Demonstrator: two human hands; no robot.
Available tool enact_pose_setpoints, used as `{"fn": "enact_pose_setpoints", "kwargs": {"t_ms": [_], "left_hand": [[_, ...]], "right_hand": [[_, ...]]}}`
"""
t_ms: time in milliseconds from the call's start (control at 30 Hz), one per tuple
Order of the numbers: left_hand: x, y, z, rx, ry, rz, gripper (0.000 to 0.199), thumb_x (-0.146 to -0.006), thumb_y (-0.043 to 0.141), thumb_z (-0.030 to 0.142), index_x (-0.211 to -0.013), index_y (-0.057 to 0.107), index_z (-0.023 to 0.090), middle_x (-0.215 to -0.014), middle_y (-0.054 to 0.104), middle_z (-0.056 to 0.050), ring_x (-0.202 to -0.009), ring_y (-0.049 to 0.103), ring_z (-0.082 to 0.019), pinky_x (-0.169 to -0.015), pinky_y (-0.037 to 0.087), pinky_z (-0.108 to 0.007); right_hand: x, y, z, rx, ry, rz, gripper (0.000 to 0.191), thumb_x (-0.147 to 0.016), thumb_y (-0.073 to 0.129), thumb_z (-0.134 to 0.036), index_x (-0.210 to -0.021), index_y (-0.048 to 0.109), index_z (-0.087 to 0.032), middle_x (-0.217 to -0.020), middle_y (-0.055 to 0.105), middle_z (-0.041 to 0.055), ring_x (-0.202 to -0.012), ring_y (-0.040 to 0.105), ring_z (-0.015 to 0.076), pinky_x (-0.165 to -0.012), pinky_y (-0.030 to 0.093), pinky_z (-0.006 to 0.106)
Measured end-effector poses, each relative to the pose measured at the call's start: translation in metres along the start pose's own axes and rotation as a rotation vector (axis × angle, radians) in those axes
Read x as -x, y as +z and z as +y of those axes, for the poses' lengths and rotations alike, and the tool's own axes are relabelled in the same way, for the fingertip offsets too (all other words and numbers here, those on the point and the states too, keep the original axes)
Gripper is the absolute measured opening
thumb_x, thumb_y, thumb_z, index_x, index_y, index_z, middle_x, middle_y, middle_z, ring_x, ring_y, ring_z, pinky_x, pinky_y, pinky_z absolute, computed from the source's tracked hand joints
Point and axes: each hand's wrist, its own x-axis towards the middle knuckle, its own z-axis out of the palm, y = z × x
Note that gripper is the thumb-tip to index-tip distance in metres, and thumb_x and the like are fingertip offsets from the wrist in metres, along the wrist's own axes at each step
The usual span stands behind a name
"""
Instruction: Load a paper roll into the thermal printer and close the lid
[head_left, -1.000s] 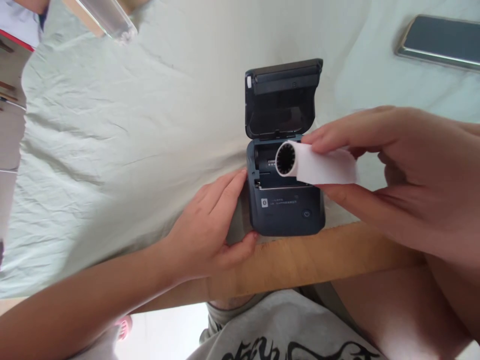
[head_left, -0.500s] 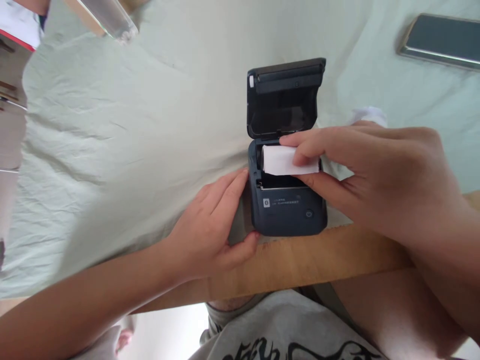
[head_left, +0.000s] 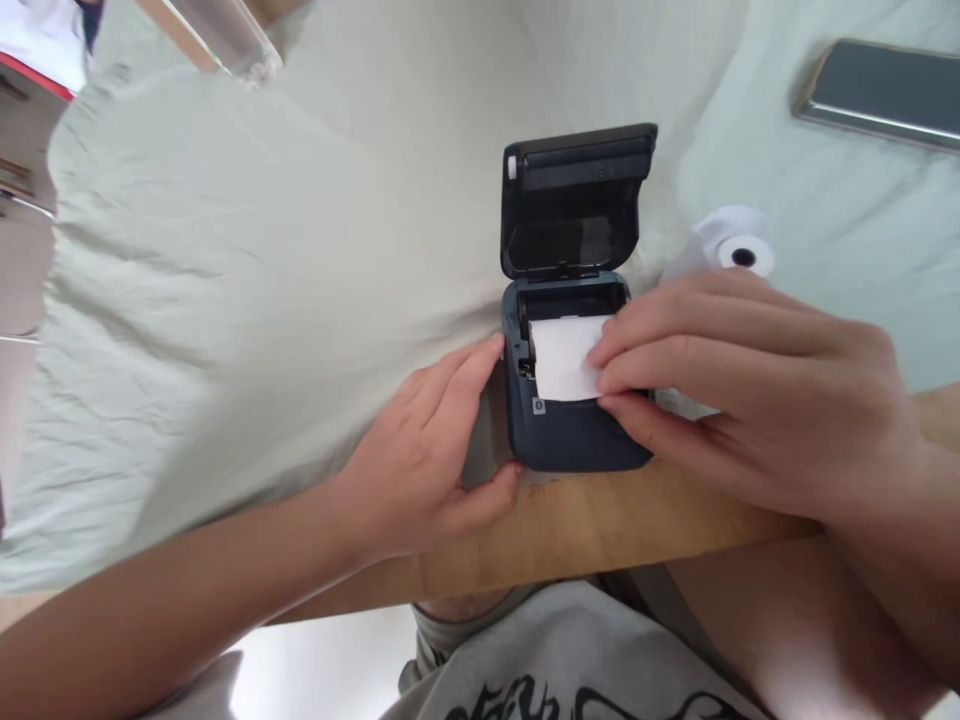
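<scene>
Right between the two hands sits the printer [head_left: 581, 438], near the cloth-covered tabletop's [head_left: 600, 520] bare wooden edge, its dark lid [head_left: 574, 215] swung up and leaning away from the person. The white paper [head_left: 564, 362] lies across the printer's bay, its near edge over the top of the front panel, close to the small square symbol. It is directly beside the right hand's fingertips and a little farther from the left hand, with the printer's left rim in between.

The right hand [head_left: 772, 400] comes in from the right, fingers bunched and nearly closed, with the tips and thumb gripping the paper's right side. The left hand [head_left: 416, 450] is loosely open and has no hold on the paper; its forefinger touches the printer's left side, while its thumb reaches the near left corner.

Just beyond the right hand, a white roll [head_left: 756, 245] rests on the pale cloth [head_left: 300, 220], its dark core showing. Farther off at the upper right is the phone [head_left: 885, 92], and at the upper left a clear case [head_left: 232, 40], both well apart from the hands
</scene>
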Motion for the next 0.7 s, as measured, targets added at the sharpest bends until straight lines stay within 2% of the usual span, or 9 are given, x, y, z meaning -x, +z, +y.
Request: {"fn": "enact_pose_setpoints", "kwargs": {"t_ms": [67,233,400,533,700], "left_hand": [[-0.001,-0.002,0.0,0.019,0.024,-0.018,0.088,-0.117,0.063,0.04,-0.195,0.025,0.024,-0.179,0.067,-0.024,-0.165,0.072,-0.042,-0.129,0.071,-0.062],[-0.005,-0.013,0.002,-0.006,0.061,-0.07,0.066,-0.116,0.067,0.029,-0.18,0.053,0.023,-0.178,0.065,-0.027,-0.158,0.077,-0.041,-0.121,0.073,-0.058],[-0.006,-0.01,0.003,-0.047,0.091,-0.073,0.061,-0.118,0.063,0.029,-0.178,0.053,0.019,-0.175,0.064,-0.03,-0.155,0.078,-0.043,-0.118,0.074,-0.057],[-0.004,-0.007,0.003,-0.034,0.089,-0.038,0.059,-0.119,0.06,0.027,-0.178,0.055,0.027,-0.178,0.059,-0.03,-0.155,0.077,-0.046,-0.115,0.073,-0.064],[-0.001,-0.004,-0.001,0.019,0.079,-0.052,0.059,-0.116,0.067,0.025,-0.173,0.063,0.039,-0.181,0.055,-0.024,-0.154,0.075,-0.047,-0.115,0.072,-0.067]], "right_hand": [[0.003,0.003,-0.002,-0.002,-0.011,-0.013,0.016,-0.116,0.07,-0.011,-0.108,0.067,-0.025,-0.11,0.087,-0.0015,-0.1,0.08,0.0146,-0.093,0.061,0.036],[0.01,0.003,-0.002,-0.036,-0.052,-0.03,0.016,-0.114,0.073,-0.012,-0.111,0.064,-0.024,-0.115,0.085,-0.0006,-0.106,0.076,0.0134,-0.09,0.057,0.036],[0.011,-0.003,0.002,-0.069,-0.037,-0.028,0.014,-0.116,0.071,-0.013,-0.115,0.063,-0.024,-0.118,0.082,0.0014,-0.103,0.072,0.015,-0.094,0.059,0.035],[0.011,-0.001,0.004,-0.069,-0.023,-0.028,0.014,-0.114,0.07,-0.011,-0.112,0.067,-0.024,-0.112,0.081,0.0014,-0.097,0.073,0.0148,-0.09,0.059,0.034],[0.012,0.0,0.004,-0.048,-0.061,-0.006,0.015,-0.114,0.073,-0.012,-0.112,0.064,-0.024,-0.116,0.081,0.0013,-0.104,0.072,0.0144,-0.096,0.06,0.033]]}}
